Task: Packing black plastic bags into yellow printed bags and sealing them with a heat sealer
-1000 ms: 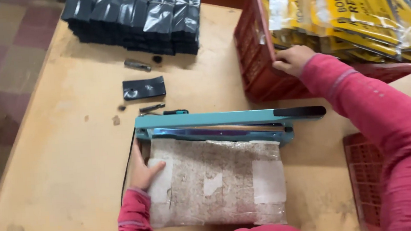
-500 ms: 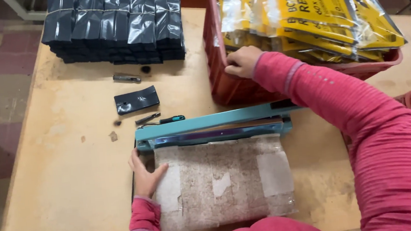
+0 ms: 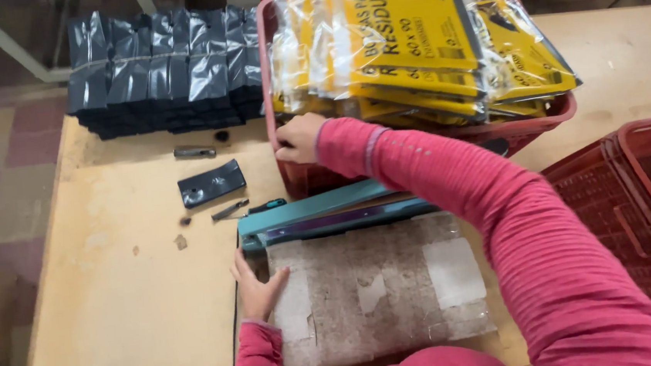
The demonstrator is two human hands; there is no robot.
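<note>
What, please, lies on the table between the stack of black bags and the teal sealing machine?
In the head view, between the black bags and the sealing machine lie a small black flat packet, a grey tool and a screwdriver.

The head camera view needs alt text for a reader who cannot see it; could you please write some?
A person in pink sleeves grips the red crate of yellow bag packs with the right hand, while the left hand rests flat on a worn board before a teal heat sealer. Stacked black bags lie at the table's far edge.
</note>
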